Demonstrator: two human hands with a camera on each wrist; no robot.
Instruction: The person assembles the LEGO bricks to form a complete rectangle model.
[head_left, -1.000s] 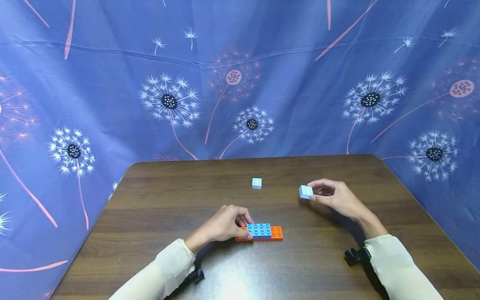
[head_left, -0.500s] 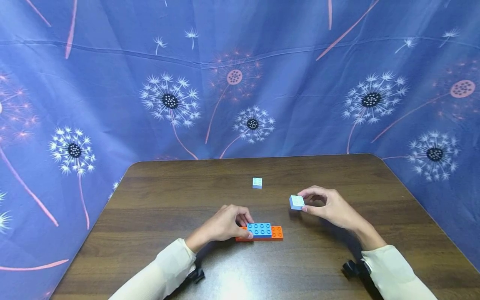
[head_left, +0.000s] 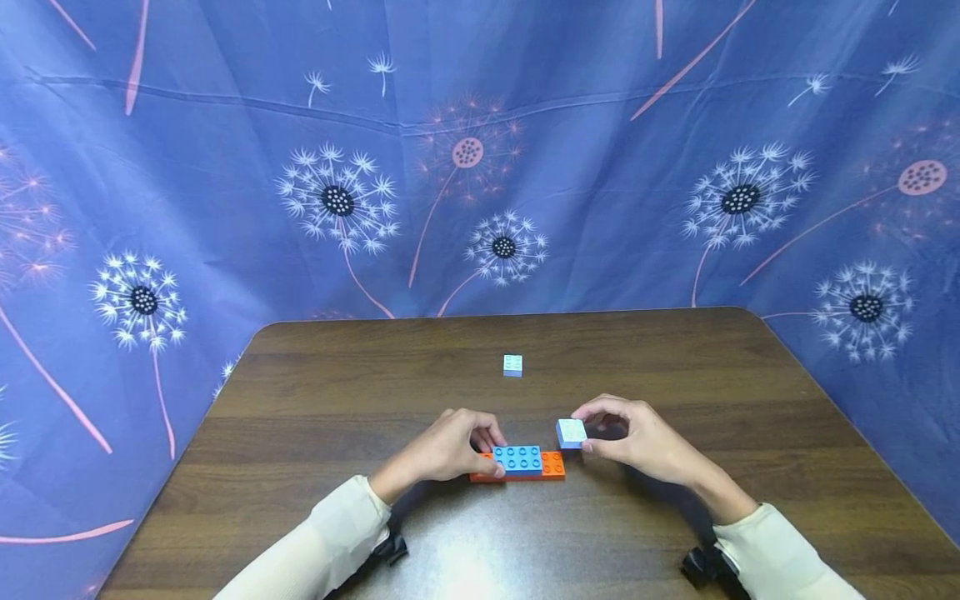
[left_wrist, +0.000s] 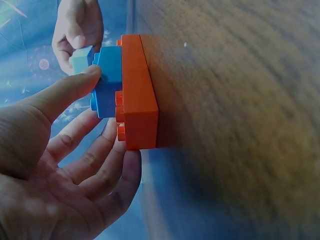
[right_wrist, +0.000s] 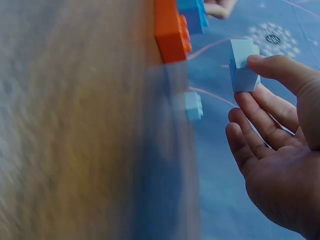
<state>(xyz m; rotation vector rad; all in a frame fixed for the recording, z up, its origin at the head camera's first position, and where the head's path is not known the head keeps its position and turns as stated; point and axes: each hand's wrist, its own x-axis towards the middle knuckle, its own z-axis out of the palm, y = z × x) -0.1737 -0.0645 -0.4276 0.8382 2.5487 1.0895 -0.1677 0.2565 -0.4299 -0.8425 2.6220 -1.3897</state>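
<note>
A long orange building brick (head_left: pixel 553 465) lies on the table with a blue brick (head_left: pixel 519 460) attached on top, orange studs showing at both ends. My left hand (head_left: pixel 441 450) holds this stack by its left part; in the left wrist view the thumb presses the side of the blue brick (left_wrist: pixel 110 97) and the fingers sit behind. My right hand (head_left: pixel 637 442) pinches a small pale blue brick (head_left: pixel 572 433) between thumb and fingers, raised above the table. It is just behind and right of the stack's right end, studs up. In the right wrist view the pale brick (right_wrist: pixel 244 65) is tilted slightly.
Another small pale blue brick (head_left: pixel 513 367) stands farther back on the brown wooden table (head_left: pixel 360 375). Behind the table hangs a blue cloth (head_left: pixel 600 167) printed with dandelions. A dark wrist camera (head_left: pixel 701 567) is strapped under the right sleeve.
My right hand has carried the pale blue brick leftward and nearer to me, up to the stack's right end. The left hand keeps its hold on the stack without moving.
</note>
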